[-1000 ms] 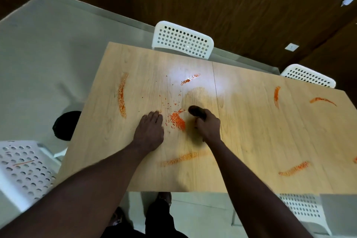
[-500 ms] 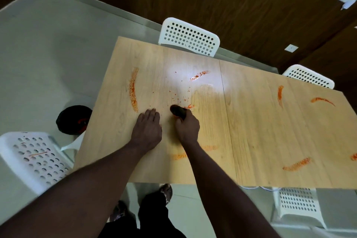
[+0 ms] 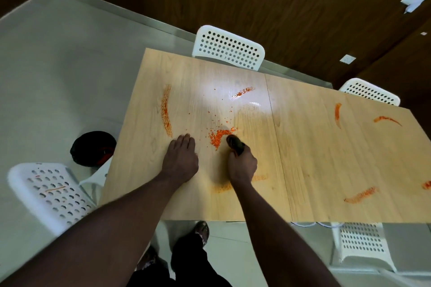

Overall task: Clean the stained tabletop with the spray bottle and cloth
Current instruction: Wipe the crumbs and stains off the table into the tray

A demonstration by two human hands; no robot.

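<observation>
R hand curls round dark cloth, cloth tip at orange crumb patch, mid tabletop | L hand flat on wood, fingers together | progress: early, I judge; left streak, right streak + others unwiped | spray bottle not in view

Right hand grips cloth against orange crumbs (left hand flat on tabletop).

cloth mostly buried in my right grip; counter right end and one stain cut by frame edge.
</observation>
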